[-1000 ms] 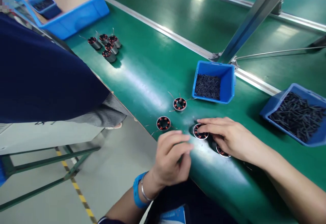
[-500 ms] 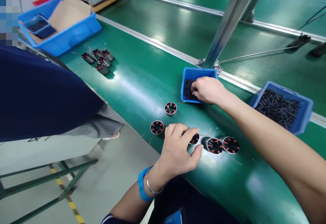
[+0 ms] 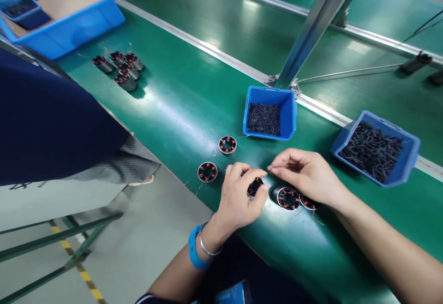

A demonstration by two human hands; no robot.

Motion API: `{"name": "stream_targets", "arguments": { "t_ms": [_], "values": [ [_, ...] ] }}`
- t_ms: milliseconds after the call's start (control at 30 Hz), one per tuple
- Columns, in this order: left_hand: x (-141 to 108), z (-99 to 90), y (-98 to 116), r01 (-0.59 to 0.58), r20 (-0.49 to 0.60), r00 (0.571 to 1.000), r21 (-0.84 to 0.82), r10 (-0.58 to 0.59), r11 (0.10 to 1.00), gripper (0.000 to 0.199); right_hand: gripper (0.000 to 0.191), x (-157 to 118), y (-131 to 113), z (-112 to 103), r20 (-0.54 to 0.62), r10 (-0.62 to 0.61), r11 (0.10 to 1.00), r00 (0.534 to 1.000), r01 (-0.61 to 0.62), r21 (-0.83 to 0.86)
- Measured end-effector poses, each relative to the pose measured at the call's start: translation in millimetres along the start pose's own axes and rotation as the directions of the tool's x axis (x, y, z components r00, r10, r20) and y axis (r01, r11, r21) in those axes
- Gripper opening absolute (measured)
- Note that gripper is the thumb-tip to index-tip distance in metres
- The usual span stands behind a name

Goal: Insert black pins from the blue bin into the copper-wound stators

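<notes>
My left hand [image 3: 242, 195], with a blue band and a silver bangle at the wrist, is closed around a motor stator [image 3: 255, 187] on the green table. Just right of it, my right hand [image 3: 301, 172] pinches at the stator's edge; what its fingertips hold is too small to make out. Below the right hand are two more stators, one [image 3: 288, 199] in full view and one [image 3: 309, 201] partly covered. To the left stand two others, a nearer one [image 3: 207, 172] and a farther one [image 3: 227, 145], with thin wires sticking out.
A blue bin [image 3: 270, 133] of small black pieces stands behind my hands, and another bin [image 3: 411, 156] of longer black tubes at the right. Several stators [image 3: 126, 81] cluster at left near a large blue crate [image 3: 79, 29]. A person's dark sleeve [image 3: 51, 124] is at the left; a metal post [image 3: 311, 32] rises behind.
My right hand has come out of the small blue bin and moved down beside my left hand, its fingertips pinched. The left hand has stayed at the same stator.
</notes>
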State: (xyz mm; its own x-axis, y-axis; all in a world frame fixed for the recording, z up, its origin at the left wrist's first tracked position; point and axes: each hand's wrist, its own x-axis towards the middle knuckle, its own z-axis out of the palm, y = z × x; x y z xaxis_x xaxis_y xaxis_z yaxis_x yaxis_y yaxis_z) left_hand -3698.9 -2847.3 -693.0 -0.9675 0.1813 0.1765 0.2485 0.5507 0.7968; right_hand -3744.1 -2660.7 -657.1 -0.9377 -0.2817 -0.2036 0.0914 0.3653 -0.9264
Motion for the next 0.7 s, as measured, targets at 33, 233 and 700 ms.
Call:
{"name": "stream_targets", "arguments": {
  "t_ms": [33, 233, 700],
  "values": [
    [-0.1, 0.0, 0.1, 0.003, 0.000, 1.000, 0.000, -0.003, 1.000, 0.023, 0.023, 0.3, 1.3, 1.5, -0.003, 0.009, 1.000, 1.000, -0.009, 0.027],
    [0.2, -0.3, 0.3, -0.001, -0.007, 1.000, -0.007, 0.000, 1.000, 0.023, 0.026, 2.3, -1.6, 1.9, -0.031, 0.039, 0.985, 0.999, -0.033, 0.171],
    [0.1, -0.5, 0.8, -0.005, -0.009, 1.000, -0.008, 0.005, 1.000, 0.022, 0.027, 1.5, 0.9, 3.1, -0.056, 0.041, 0.989, 0.998, -0.032, 0.147]
  ]
}}
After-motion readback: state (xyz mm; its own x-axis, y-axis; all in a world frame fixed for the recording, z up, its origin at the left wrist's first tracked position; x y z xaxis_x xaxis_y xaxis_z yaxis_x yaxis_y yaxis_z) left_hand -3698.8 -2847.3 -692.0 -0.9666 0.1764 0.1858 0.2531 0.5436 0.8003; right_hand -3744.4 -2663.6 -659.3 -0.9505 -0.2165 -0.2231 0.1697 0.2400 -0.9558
